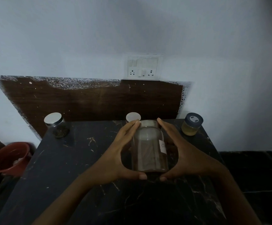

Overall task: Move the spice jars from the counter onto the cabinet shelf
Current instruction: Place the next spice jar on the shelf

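My left hand (123,153) and right hand (186,154) curl round the clear steel-lidded glass jar (148,153), to steady it for lifting.

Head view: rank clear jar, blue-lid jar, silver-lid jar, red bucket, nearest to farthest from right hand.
1. clear jar, in the right hand
2. blue-lid jar, back right
3. silver-lid jar, back left
4. red bucket, far left

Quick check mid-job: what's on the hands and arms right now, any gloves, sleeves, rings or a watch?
Both are bare. The left hand and right hand wear no gloves, and no rings show on the visible fingers. The left forearm and right forearm run to the bottom edge with no sleeve, watch or band in view. The nails look short.
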